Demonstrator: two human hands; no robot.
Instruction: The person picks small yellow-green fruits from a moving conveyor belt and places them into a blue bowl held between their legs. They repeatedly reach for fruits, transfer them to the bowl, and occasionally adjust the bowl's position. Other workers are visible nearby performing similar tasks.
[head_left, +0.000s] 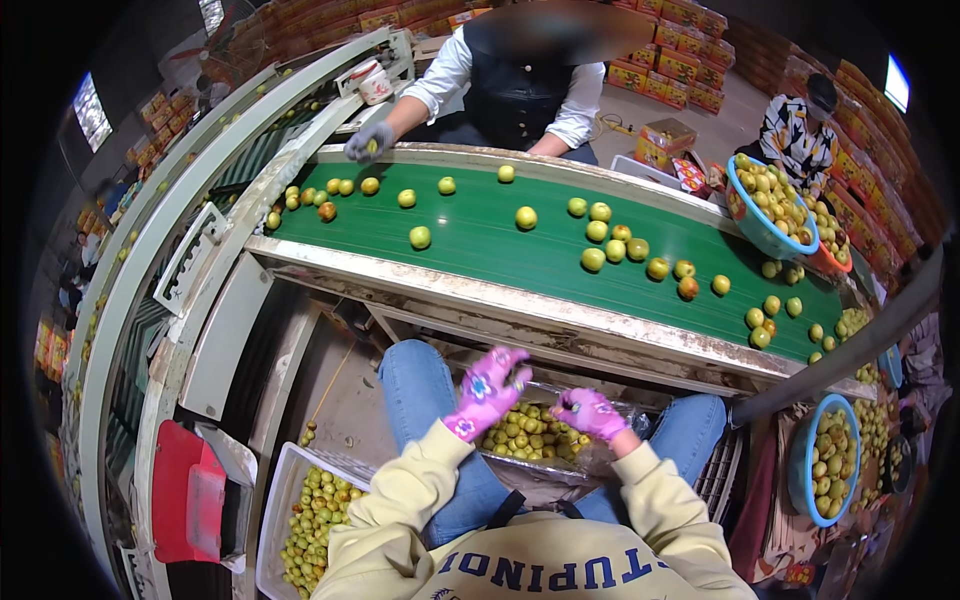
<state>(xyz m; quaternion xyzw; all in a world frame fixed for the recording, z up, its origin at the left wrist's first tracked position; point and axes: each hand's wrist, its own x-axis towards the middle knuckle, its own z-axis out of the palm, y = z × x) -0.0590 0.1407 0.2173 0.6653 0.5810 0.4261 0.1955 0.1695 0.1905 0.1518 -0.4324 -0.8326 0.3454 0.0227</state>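
My left hand (486, 386), in a pink floral glove, is raised above the left side of a plastic-lined box of jujubes (529, 433) between my knees. Its fingers are spread and curved, with no fruit plainly in them. My right hand (591, 412), gloved alike, hovers over the box's right side with fingers bent inward; whether a fruit is inside them is hidden. In front of both hands runs a green conveyor belt (480, 206) with scattered yellow-green jujubes, some browned, such as one jujube (526, 218) near its middle.
Across the belt a person's gloved hand (370, 142) holds a jujube. A white crate (271, 517) of jujubes stands at my left. Blue basins (798, 480) of fruit are at the right, near a grey metal pole (840, 341). The belt's white rail (525, 304) lies before my knees.
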